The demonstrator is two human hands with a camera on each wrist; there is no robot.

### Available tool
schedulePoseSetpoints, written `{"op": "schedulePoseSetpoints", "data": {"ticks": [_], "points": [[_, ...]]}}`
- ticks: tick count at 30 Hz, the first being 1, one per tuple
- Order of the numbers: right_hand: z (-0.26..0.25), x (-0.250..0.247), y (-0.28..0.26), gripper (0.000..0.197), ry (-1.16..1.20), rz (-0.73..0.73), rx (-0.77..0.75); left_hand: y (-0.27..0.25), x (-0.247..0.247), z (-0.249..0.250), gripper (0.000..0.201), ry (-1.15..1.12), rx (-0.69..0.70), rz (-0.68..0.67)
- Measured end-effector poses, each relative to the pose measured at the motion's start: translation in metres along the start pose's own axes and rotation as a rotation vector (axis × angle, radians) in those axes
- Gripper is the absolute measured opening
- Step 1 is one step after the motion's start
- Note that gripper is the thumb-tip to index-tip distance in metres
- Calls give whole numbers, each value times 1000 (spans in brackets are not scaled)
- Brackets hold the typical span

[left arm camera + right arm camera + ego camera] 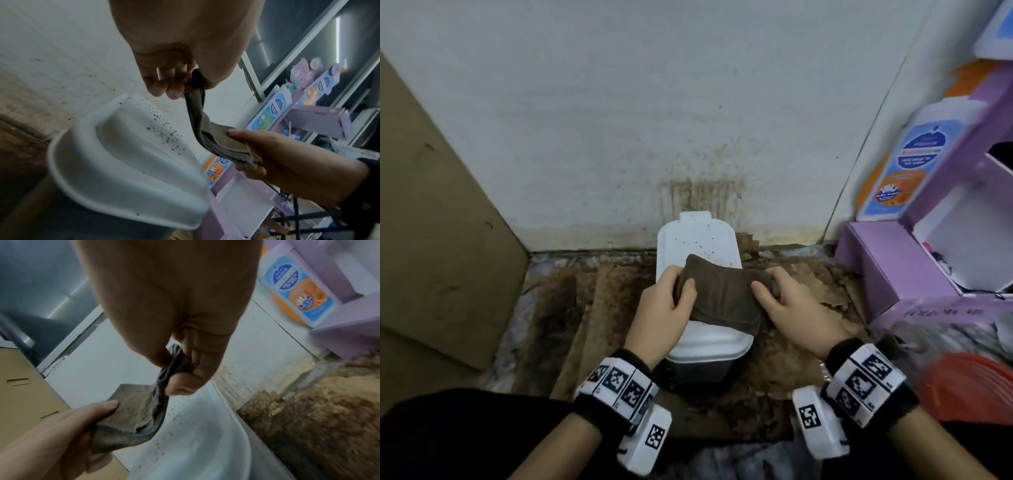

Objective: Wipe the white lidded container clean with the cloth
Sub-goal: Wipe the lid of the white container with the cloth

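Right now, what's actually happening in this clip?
A person is holding a folded brown cloth stretched between both hands over a white lidded container. The left hand pinches one end and the right hand the other. The wrist views suggest that the cloth is just above the lid, not pressed onto it. Dark specks still dot the far part of the lid, so the wiping looks unfinished. The container stands on dirty brown cardboard by a stained wall.

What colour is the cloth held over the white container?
Dark brown cloth, clearest in the head view.
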State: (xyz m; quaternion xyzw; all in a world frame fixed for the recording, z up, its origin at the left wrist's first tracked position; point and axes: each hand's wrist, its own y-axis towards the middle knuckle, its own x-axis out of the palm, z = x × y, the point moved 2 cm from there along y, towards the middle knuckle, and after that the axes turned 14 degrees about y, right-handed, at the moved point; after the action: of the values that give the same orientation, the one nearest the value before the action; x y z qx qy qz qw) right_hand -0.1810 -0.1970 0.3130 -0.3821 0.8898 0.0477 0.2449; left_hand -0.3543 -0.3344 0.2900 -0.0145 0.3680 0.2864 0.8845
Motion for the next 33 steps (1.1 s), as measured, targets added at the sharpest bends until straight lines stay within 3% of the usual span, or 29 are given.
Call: {"op": "schedulePoseSetpoints", "data": {"ticks": [6,12,18,21,24,29,33], "points": [[32,28,-9,18,244,150,80,37,14,-21,11,190,40,-64],[43,62,-32,11,364,320,143,72,28,-20,12,324,189,-108],[45,78,-41,20,-96,384,132,86,32,-24,14,431,277,-107],[40,75,-35,33,-255,439,-54,80,21,-30,20,478,227,-30],[38,72,-22,42,-306,370,-167,63,8,-36,26,487,167,3],[42,80,3,58,-308,66,-260,23,1,-47,56,461,-13,16],[46,88,10,62,-432,33,-260,-4,7,-49,76,470,-55,47]]}}
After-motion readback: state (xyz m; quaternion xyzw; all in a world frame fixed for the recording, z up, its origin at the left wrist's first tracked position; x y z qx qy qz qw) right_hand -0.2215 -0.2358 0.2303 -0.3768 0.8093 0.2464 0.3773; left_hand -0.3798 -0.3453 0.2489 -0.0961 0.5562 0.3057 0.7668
